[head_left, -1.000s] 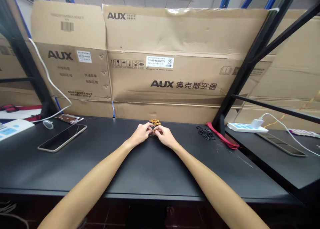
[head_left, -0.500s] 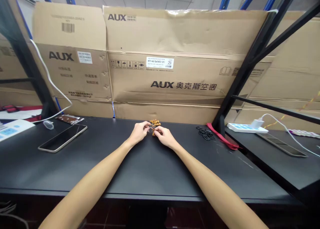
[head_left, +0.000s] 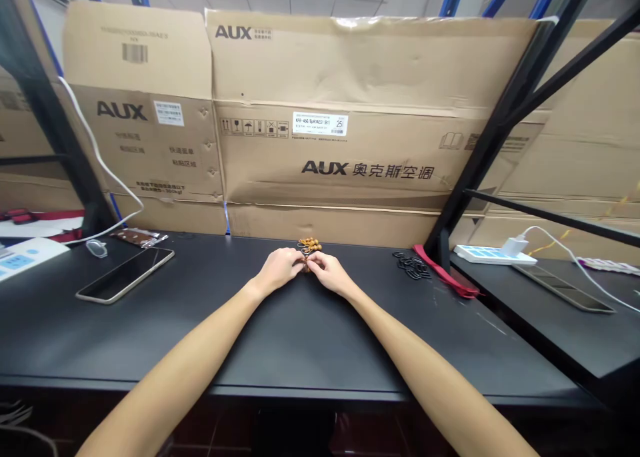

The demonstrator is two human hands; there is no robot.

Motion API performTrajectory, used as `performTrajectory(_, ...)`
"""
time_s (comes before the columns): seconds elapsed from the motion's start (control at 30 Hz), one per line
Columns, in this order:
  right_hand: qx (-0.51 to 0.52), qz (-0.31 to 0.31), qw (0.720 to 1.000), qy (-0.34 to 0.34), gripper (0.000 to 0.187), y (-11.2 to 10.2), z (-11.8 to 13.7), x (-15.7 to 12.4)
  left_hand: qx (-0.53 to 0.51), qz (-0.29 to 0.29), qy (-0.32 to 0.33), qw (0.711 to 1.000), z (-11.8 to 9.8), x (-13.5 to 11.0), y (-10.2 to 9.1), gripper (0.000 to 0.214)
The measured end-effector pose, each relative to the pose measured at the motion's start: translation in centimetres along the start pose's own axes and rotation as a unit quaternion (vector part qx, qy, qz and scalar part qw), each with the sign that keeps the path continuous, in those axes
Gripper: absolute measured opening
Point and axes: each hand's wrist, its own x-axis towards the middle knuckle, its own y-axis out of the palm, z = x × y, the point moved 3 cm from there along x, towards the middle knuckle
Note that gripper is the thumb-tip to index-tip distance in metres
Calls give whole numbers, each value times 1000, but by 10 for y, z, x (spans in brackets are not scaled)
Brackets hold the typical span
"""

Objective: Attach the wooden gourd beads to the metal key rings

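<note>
Close together near the back of the black table, my left hand [head_left: 281,270] and my right hand [head_left: 330,272] meet over a small orange-brown beaded keychain [head_left: 306,266]. The fingertips of both hands are closed on it, and they cover most of it. Just behind the fingertips lies a little pile of orange-brown beaded keychains [head_left: 314,244] with thin metal rings. Which part of the held keychain each hand pinches is too small to make out.
To the right lie a heap of black rings or clips [head_left: 413,266] and a red strap [head_left: 445,275]. A phone [head_left: 126,275], a clear plastic piece [head_left: 97,248] and a brown packet [head_left: 137,237] are at left. Cardboard [head_left: 330,177] stands along the back edge.
My left hand has shifted slightly down and closer to my right hand. The metal ring that showed between the hands is now mostly covered, while the pile behind shows more.
</note>
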Motion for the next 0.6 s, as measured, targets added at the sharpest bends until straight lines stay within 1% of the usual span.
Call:
performTrajectory(0.17, 13, 0, 1000, 5, 17, 0, 0, -1, 6, 14, 6, 1000, -1, 1, 1, 14)
performTrajectory(0.27, 14, 0, 1000, 3, 17, 0, 1, -1, 6, 5, -4, 1000, 0, 1, 1, 15)
performTrajectory(0.37, 13, -5, 1000, -2, 16, 0, 1, -1, 6, -6, -35, 999, 2, 0, -1, 14)
performTrajectory(0.53, -4, -4, 1000, 2, 13, 2, -2, -1, 6, -15, -108, 994, 5, 0, -6, 16)
performTrajectory(0.6, -15, -2, 1000, 1, 12, 2, -1, -1, 4, -14, -121, 993, 6, 0, -6, 16)
